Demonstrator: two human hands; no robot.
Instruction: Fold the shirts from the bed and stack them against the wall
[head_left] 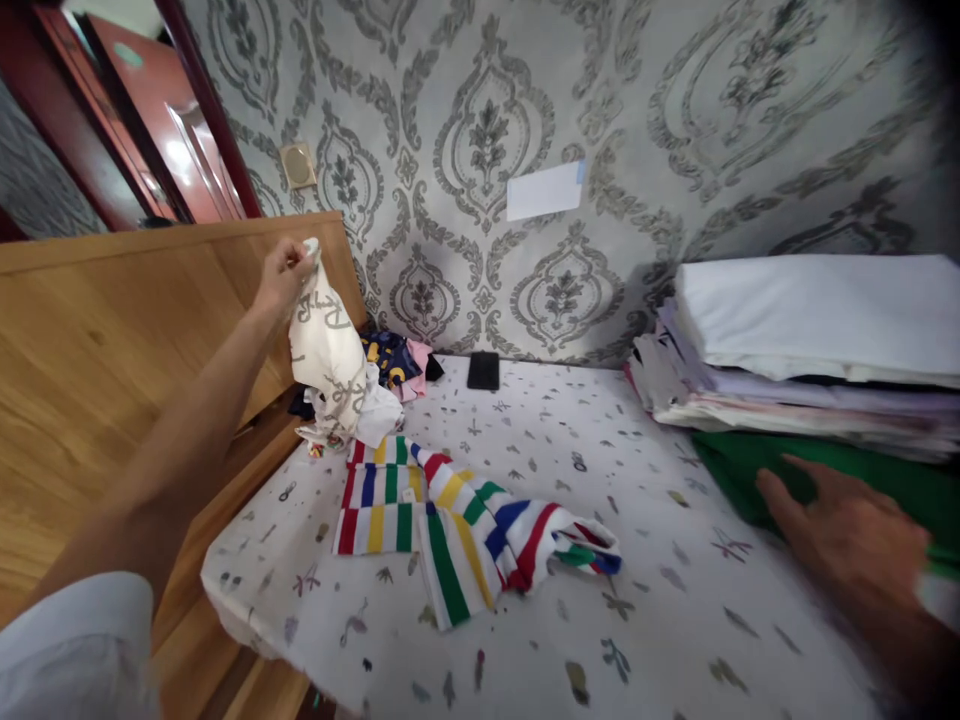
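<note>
Raised at the left, my left hand (286,270) pinches the top edge of a cream cloth garment (328,340) printed with grey-brown letters. It hangs down, its lower end among other clothes on the bed. My right hand (847,525), somewhat blurred, is at the right with its fingers apart and nothing in them. Just behind it lies green cloth (739,465) at the foot of a stack; whether the hand touches it I cannot tell. Between my hands, a multicolour striped garment (457,510) lies spread and partly crumpled on the patterned sheet (540,640).
Folded fabrics (817,310) are stacked at the right, white on top. A dark printed garment (390,357) and pink cloth lie by the wooden headboard (112,330). A flat black object (484,370) rests near the wall, below a taped white paper (545,192).
</note>
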